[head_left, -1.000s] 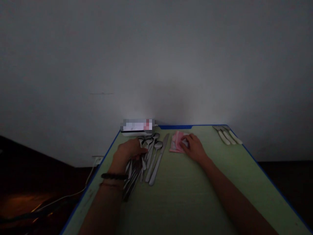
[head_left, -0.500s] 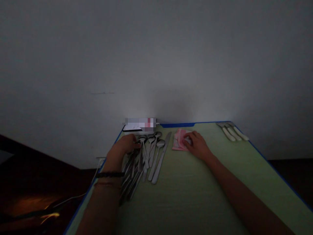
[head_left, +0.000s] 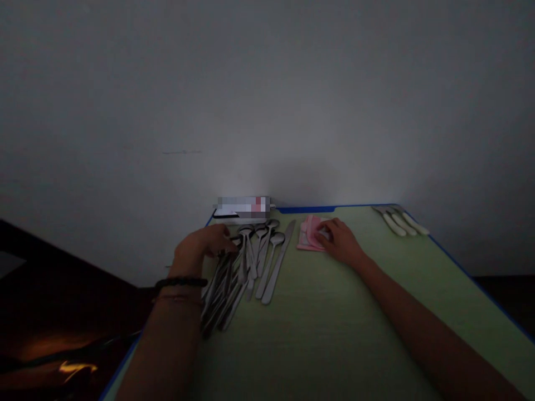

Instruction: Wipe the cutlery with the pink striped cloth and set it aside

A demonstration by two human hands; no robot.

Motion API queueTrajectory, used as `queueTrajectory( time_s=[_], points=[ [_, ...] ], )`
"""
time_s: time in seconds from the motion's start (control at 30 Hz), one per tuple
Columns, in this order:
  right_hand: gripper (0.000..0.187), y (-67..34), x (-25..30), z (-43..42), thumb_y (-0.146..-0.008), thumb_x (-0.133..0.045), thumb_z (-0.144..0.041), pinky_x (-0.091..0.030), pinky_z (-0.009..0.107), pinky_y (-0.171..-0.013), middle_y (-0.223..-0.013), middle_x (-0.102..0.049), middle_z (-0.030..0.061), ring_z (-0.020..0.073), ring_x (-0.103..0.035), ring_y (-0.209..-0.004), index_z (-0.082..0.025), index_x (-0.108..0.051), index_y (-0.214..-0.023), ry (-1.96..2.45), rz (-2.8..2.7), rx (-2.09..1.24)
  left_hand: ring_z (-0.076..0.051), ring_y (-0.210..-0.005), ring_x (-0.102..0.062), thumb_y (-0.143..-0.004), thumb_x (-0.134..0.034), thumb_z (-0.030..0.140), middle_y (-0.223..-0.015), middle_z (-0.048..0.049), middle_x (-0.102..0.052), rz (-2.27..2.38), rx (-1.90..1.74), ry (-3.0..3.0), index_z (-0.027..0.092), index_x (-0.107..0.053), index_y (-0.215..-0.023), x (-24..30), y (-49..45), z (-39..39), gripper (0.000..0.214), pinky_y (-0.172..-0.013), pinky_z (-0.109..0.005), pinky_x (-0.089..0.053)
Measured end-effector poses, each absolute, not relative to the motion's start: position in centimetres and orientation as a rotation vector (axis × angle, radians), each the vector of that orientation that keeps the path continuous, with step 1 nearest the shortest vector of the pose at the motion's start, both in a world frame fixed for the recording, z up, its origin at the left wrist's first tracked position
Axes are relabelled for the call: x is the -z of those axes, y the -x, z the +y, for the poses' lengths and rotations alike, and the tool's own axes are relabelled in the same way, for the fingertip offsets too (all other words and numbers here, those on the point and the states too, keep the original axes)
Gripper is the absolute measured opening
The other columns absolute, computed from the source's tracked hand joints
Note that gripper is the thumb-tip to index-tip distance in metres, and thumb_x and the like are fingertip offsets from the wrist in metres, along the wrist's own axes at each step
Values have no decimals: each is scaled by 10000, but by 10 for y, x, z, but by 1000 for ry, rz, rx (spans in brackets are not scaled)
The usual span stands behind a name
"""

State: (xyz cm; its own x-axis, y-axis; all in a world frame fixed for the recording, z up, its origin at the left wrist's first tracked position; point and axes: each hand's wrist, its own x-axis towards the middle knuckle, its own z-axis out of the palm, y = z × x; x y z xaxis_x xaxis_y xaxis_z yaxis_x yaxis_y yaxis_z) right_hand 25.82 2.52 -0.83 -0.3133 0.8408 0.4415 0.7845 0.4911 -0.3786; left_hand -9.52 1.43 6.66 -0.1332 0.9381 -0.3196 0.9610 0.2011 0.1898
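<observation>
My left hand (head_left: 211, 240) is over the upper left of a pile of metal cutlery (head_left: 225, 295), its fingers curled down among the pieces. What it pinches, if anything, is lost in the dark. Several spoons (head_left: 246, 229) lie just right of its fingertips, bowls toward the wall. A table knife (head_left: 279, 264) lies along the right side of the pile. My right hand (head_left: 340, 239) rests on a folded pink and white cloth (head_left: 310, 236), with thumb and fingers closed on its right part.
A phone (head_left: 242, 208) with a lit, partly blurred screen stands against the wall (head_left: 301, 111) behind the cutlery. Several forks with cream handles (head_left: 395, 224) lie at the far right corner of the pale green, blue-edged table (head_left: 334, 334). The room is dim.
My left hand has shifted slightly left and its fingers have dipped lower into the cutlery. My right hand stays at the pink cloth. The view has tilted slightly.
</observation>
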Motion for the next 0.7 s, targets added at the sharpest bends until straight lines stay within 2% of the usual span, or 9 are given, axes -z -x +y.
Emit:
queueTrajectory(
  time_s=[0.13,0.23,0.37,0.6,0.7],
  points=[
    [285,-259,9,27,-829,-498,-398,-390,312,-765,-894,-565,75,188,-522,-835,-200,-602,-1006,1328,-2143,-118,-213,-676,-677,-631,-664,307,-803,-87,-710,1994,106,-1621,158,-587,-1043,-66,85,11,445,-549,-261,-532],
    [284,-259,10,27,-825,-505,-397,-395,320,-765,-894,-565,79,192,-525,-835,-201,-601,-1007,1308,-2138,-130,-227,-625,-676,-659,-622,251,-731,-98,-702,1966,97,-1588,137,-609,-1004,-69,78,11,363,-521,-279,-531],
    [275,-258,8,26,-818,-518,-388,-397,323,-765,-884,-561,77,188,-523,-826,-200,-601,-1002,1303,-2119,-144,-221,-599,-675,-672,-595,203,-732,-95,-698,1958,41,-1597,148,-609,-1013,-70,75,13,345,-514,-279,-527],
    [277,-257,6,26,-826,-508,-397,-394,318,-781,-896,-565,77,185,-524,-848,-197,-602,-994,1324,-2119,-157,-200,-589,-675,-712,-534,179,-651,-59,-681,1936,-90,-1615,98,-522,-1156,-96,69,5,452,-532,-256,-527],
    [282,-257,6,25,-831,-499,-407,-391,316,-787,-912,-568,78,185,-524,-854,-197,-601,-990,1342,-2119,-156,-183,-575,-662,-704,-592,235,-703,-54,-702,1806,-329,-1689,100,-480,-1224,-112,56,-3,549,-556,-262,-519]
  ],
)
